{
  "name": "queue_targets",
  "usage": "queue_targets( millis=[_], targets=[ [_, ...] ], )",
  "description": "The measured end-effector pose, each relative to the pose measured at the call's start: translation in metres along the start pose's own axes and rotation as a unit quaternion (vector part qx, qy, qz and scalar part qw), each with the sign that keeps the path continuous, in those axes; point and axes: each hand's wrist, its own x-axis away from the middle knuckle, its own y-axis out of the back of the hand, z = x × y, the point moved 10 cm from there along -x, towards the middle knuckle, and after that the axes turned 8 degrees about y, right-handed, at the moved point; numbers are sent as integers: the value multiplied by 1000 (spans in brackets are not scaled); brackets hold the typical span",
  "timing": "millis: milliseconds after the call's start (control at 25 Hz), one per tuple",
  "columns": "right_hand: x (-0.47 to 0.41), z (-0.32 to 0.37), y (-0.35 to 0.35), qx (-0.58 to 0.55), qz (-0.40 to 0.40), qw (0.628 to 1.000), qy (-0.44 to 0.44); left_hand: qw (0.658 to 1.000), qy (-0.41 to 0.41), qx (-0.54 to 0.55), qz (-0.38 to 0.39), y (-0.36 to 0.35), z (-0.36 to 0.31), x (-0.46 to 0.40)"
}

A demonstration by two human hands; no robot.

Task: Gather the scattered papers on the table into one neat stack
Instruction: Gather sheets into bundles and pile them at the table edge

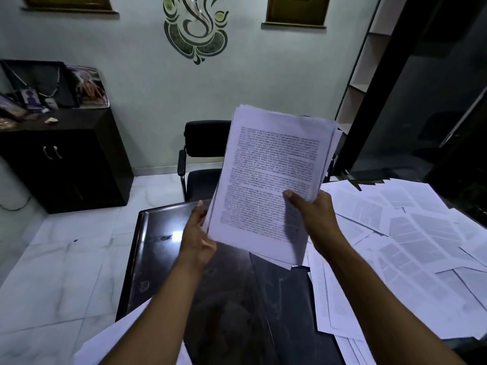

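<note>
Head-camera view: a thick sheaf of printed papers [266, 185] is being held upright above a dark glossy table [158, 259], its top sheet facing the lens and covered in dense blocks of text too blurred to read. The right hand [313, 217] is gripping the sheaf at its lower right edge, thumb lying across the front page and fingers curled out of sight behind. The left hand [197, 238] is bracing the lower left edge, fingers held fairly straight along the side of the pile and palm turned toward it. The sheets in the sheaf are sitting unevenly, with corners fanning out at the top right and along the bottom.

Just beyond the right forearm, scattered papers [395, 233] are lying in overlapping layers over the right half of the table, some tilted and some hanging past the near edge. One more white sheet [116, 338] is showing at the bottom left, beneath the left forearm.

Behind the table, a black office chair [200, 154] is standing on a pale marble floor [66, 259]. A dark wooden cabinet [60, 159] is sitting against the wall at left, with framed pictures and small items on top. A green stylised wall motif [195, 30] is hanging on the pale wall above the chair.
</note>
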Motion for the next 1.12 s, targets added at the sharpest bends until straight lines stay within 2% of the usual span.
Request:
queue_targets(
  millis=[80,240,320,440,600,800,960,1120],
  targets=[
    [-6,-6,-2,17,56,998,-17,994,-13,-107,-12,-7,-26,4],
    [9,-27,-37,12,223,972,-76,967,-23,-247,50,-58,-48,17],
    [12,-34,-46,23,229,969,-91,956,-61,-286,27,-61,-55,17],
    [6,-39,-44,41,187,978,-84,961,-57,-272,14,-44,-55,17],
    [15,-65,-64,5,161,980,-113,960,-17,-277,-28,26,-28,28],
    [78,-150,-140,66,207,963,-157,935,-22,-287,-207,157,6,86],
    [160,-226,-207,183,326,910,-180,909,10,-269,-319,273,40,157],
    [219,-262,-247,239,411,856,-202,870,43,-302,-387,340,58,201]
  ],
)
